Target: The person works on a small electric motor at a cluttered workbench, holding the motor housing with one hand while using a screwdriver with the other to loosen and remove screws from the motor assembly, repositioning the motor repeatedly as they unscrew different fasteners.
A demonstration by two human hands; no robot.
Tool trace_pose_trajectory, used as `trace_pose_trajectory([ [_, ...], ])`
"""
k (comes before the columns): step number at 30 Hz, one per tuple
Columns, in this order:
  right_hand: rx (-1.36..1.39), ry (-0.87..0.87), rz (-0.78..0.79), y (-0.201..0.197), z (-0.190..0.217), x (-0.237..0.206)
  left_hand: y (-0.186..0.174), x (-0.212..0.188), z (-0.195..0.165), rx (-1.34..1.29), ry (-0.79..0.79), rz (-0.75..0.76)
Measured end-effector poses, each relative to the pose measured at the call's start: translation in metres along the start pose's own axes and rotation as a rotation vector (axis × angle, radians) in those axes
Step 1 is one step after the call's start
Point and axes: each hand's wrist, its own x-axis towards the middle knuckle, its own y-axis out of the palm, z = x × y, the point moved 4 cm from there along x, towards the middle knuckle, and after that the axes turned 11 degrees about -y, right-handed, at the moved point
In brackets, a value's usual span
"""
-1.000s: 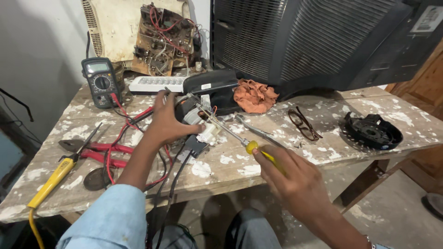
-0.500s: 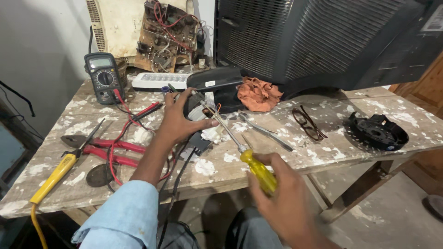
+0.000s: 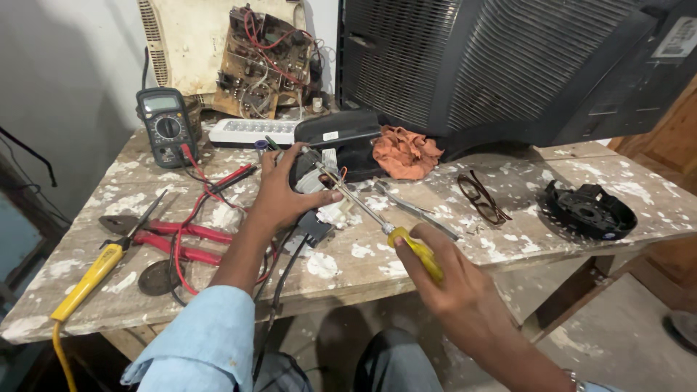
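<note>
Holding a small grey part [image 3: 314, 181] down on the bench [image 3: 523, 239] with the left hand [image 3: 287, 192], fingers curled on it | right hand [image 3: 454, 287] fingers clenched on a yellow screwdriver [image 3: 377, 218], tip at the part | part sits just in front of the black box [image 3: 341, 138] | orange rag [image 3: 406, 152] right of the box | red pliers [image 3: 174, 239] far left of it

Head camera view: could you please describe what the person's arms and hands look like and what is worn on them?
The left hand is bare, its arm in a light blue sleeve pushed up the forearm. The right hand is bare too, with a metal band at the wrist.
</note>
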Motion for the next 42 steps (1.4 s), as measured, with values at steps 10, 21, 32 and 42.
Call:
trace_pose_trajectory([
  [10,0.807,1.122,0.075,0.006,-0.018,0.007,-0.005,-0.007,-0.009,-0.014,-0.005,0.009],
  [21,0.276,0.55,-0.154,-0.003,-0.007,0.02,0.001,0.0,-0.009,0.162,0.093,-0.06],
  [32,0.219,0.368,-0.066,0.001,-0.006,0.013,0.004,-0.017,-0.038,0.256,0.192,-0.125],
  [42,0.271,0.509,-0.023,0.018,-0.017,-0.004,0.004,-0.024,-0.034,0.169,0.255,-0.133],
])
